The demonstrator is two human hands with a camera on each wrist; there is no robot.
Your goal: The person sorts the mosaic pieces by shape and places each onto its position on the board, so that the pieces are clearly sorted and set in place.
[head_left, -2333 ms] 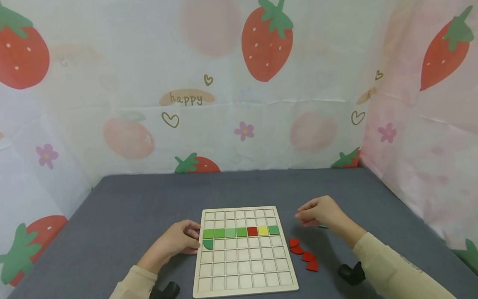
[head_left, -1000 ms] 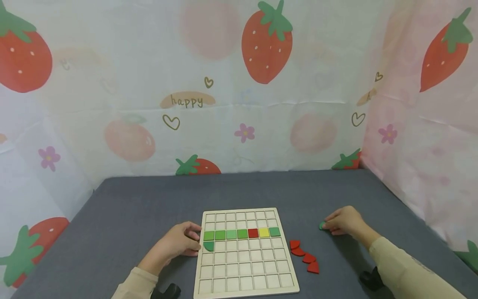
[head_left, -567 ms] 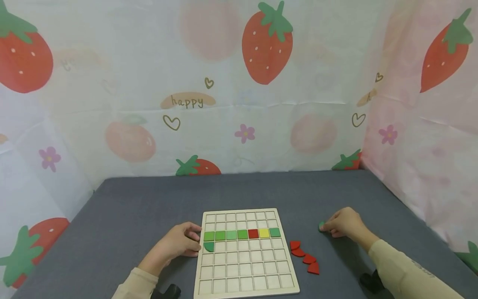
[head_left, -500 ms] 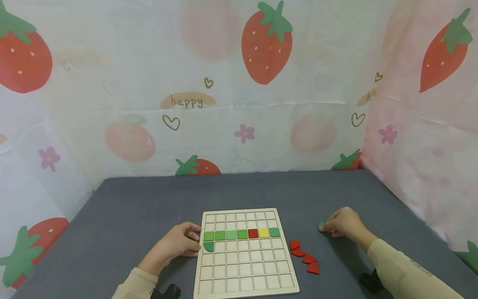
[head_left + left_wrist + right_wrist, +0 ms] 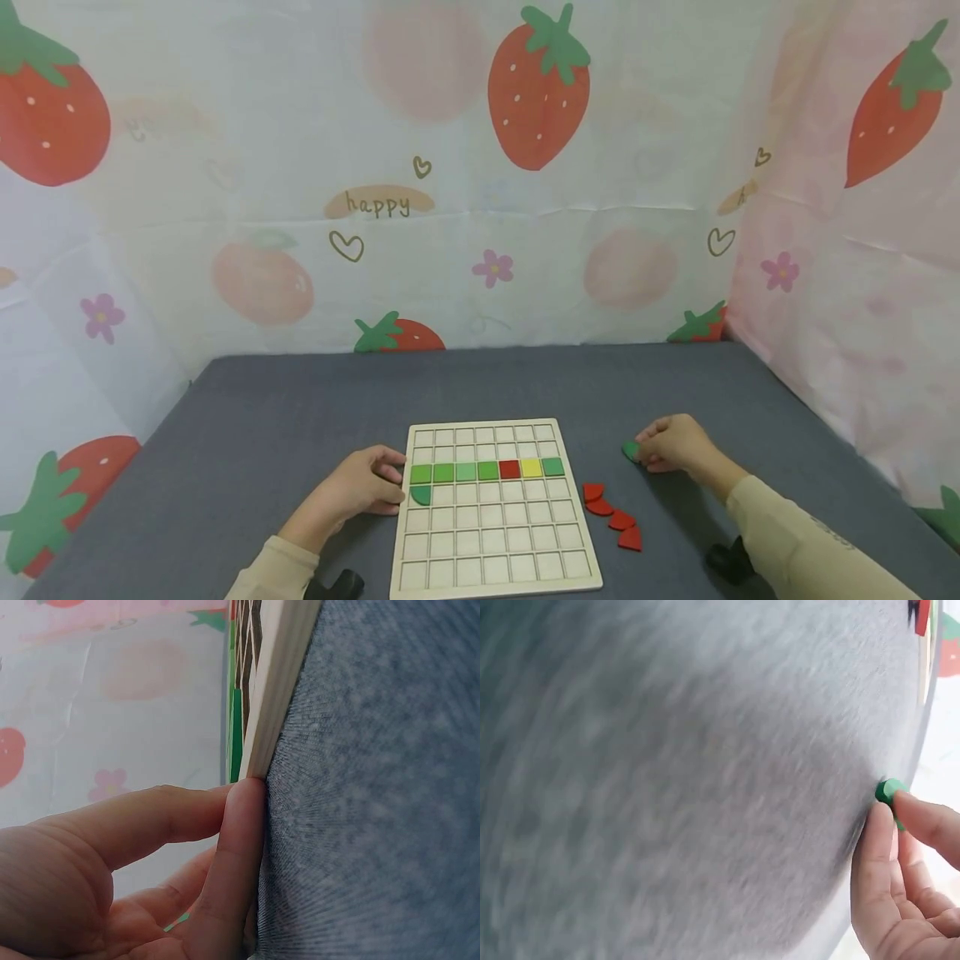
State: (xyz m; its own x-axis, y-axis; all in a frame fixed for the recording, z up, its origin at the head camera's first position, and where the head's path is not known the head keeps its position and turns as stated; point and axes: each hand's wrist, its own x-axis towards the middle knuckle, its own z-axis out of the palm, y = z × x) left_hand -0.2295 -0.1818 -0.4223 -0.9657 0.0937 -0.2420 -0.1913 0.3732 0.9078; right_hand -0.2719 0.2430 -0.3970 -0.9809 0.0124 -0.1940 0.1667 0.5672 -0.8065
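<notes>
Behind the board (image 5: 468,546), a wide stretch of table (image 5: 300,396) runs to the backdrop (image 5: 637,167), room for a hand to cross; a strip of table also lies between the board's upper right corner and the green piece (image 5: 629,451) pinched in the right hand (image 5: 677,444); lower down, the red pieces (image 5: 621,520) narrow that side, just beside the board's right edge, yet lie low enough to pass over; farther right, the black device (image 5: 729,561) and right sleeve (image 5: 810,542) bar the way; the left hand (image 5: 358,485) touches the board's left edge and blocks part of it; below, a gap opens between edge and left sleeve (image 5: 273,571); over the board's lower rows, a hand could pass.
</notes>
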